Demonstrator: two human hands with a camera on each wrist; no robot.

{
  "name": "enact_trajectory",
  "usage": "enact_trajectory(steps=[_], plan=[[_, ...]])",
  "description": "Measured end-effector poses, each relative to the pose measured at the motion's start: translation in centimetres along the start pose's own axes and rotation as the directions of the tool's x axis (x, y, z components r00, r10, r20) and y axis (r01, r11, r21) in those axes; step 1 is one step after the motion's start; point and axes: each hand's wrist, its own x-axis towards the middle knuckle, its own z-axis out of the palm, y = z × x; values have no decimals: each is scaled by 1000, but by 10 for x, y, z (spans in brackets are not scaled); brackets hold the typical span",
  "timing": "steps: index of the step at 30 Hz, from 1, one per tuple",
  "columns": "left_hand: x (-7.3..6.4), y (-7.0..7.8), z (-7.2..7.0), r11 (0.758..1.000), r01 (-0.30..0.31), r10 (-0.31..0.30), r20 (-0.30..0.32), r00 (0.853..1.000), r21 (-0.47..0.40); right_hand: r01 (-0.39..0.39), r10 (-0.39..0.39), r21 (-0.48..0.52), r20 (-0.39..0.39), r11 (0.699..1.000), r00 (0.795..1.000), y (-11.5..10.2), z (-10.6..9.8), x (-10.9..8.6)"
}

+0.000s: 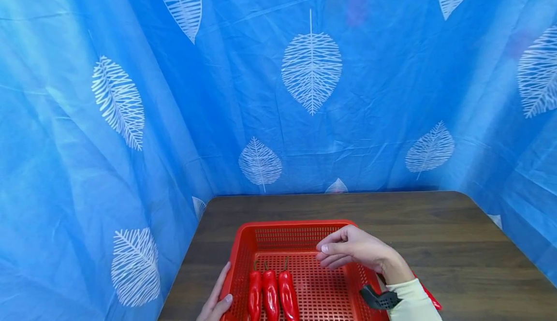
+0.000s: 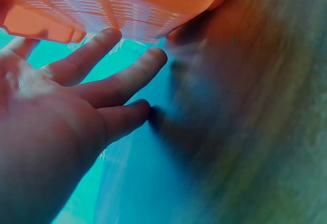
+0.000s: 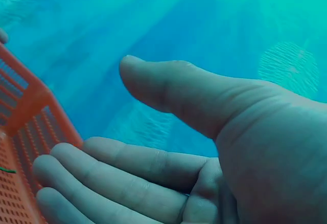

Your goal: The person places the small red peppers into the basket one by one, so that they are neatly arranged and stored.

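Note:
A red plastic basket (image 1: 300, 223) with slotted walls stands on the table. Inside, at its left, three glossy red chili peppers (image 1: 271, 294) lie side by side, green stems pointing away from me. My left hand (image 1: 215, 297) is at the basket's left side; in the left wrist view its spread, fairly straight fingers (image 2: 117, 83) lie along the outer wall. Above the right part of the basket hovers my right hand (image 1: 354, 249), holding nothing. The right wrist view shows its thumb apart from loosely extended fingers (image 3: 127, 183), near the basket wall (image 3: 38, 106).
Just right of the basket, another red chili pepper (image 1: 431, 298) shows partly from beneath my right sleeve (image 1: 413, 301). The dark wooden table (image 1: 435, 234) extends to the right and behind. A blue curtain (image 1: 370, 132) with white leaf prints surrounds it.

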Motion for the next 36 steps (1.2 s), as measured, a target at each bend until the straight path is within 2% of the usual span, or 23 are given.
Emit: enact_trajectory(steps=[10, 16, 23, 29, 36], plan=[[0, 2, 2, 1000, 30, -30, -33, 999, -8, 50, -48, 91, -14, 995, 999, 8, -32, -29], [1, 1, 4, 999, -9, 11, -47, 999, 42, 76, -83, 185, 32, 980, 996, 18, -54, -49], [0, 3, 8, 1000, -11, 12, -55, 998, 9, 76, -87, 246, 38, 966, 995, 27, -78, -75], [-2, 5, 12, 999, 10, -13, -76, 997, -39, 33, -61, 309, 81, 951, 995, 43, -102, -99], [-2, 3, 12, 999, -16, 13, -61, 998, -42, -43, 9, 345, 99, 938, 995, 54, -131, -125]])
